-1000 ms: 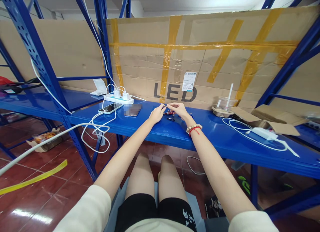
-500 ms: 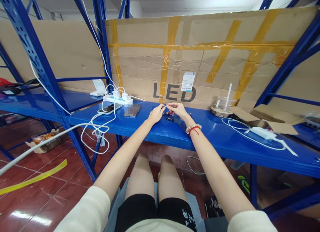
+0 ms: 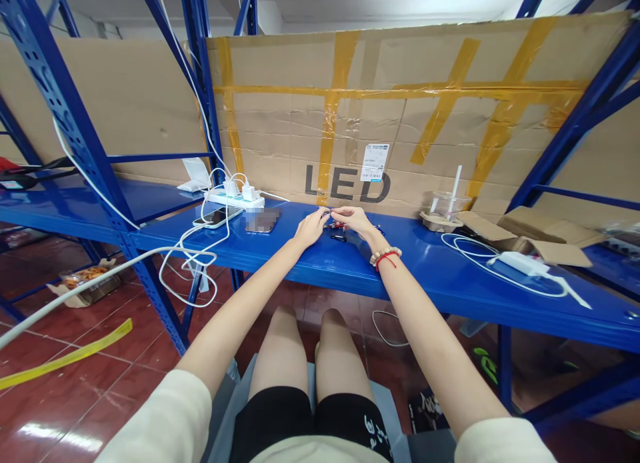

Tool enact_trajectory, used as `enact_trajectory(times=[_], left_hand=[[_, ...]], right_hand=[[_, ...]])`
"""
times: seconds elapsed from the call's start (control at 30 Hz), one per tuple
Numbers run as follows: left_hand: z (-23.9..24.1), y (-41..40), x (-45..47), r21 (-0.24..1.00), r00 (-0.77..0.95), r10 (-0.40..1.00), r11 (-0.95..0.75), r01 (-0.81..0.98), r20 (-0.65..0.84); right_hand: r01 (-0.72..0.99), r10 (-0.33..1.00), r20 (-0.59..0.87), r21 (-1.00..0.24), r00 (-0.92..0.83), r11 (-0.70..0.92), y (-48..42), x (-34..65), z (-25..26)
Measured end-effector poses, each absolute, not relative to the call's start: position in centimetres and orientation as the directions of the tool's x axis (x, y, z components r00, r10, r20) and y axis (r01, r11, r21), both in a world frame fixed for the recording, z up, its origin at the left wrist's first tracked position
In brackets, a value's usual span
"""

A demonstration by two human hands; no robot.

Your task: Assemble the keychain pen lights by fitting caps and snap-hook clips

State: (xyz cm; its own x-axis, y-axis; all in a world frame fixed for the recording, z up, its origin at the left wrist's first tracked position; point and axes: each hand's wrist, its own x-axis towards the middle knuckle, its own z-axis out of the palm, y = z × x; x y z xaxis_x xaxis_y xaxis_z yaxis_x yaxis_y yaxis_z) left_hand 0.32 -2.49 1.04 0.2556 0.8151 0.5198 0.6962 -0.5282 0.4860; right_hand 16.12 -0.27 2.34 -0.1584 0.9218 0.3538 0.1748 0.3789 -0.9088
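Note:
Both of my hands reach out over the blue shelf [image 3: 350, 266], close together. My left hand [image 3: 311, 227] has its fingers pinched on a small thing that I cannot make out. My right hand [image 3: 354, 220], with a bead bracelet and red string at the wrist, pinches at the same spot from the other side. Under and between the hands lie a few small red and black parts [image 3: 338, 231], too small to name. My bare knees show below the shelf edge.
A white power strip [image 3: 235, 196] with chargers, a phone [image 3: 217, 216] and a second blurred phone [image 3: 263, 220] lie to the left. To the right are a plastic cup with straw [image 3: 447, 206], a white adapter with cable [image 3: 520, 263] and cardboard pieces [image 3: 540, 231]. A taped cardboard wall marked LED stands behind.
The hands have stayed at the same spot, the right fingers moving slightly toward the left hand. The view has shifted a little.

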Motion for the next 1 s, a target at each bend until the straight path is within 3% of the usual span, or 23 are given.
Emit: enact_trajectory(times=[0.6,1.0], left_hand=[[1.1,-2.8,0.2,0.455,0.314,0.784,-0.580,0.676,0.535],[1.2,-2.7,0.8,0.436,0.270,0.824,-0.507,0.744,0.498]], right_hand=[[0.279,0.969,0.202,-0.931,-0.141,0.235,-1.4,16.1,2.8],[0.217,0.979,0.140,-0.961,-0.150,0.170,-1.1,15.9,2.7]])
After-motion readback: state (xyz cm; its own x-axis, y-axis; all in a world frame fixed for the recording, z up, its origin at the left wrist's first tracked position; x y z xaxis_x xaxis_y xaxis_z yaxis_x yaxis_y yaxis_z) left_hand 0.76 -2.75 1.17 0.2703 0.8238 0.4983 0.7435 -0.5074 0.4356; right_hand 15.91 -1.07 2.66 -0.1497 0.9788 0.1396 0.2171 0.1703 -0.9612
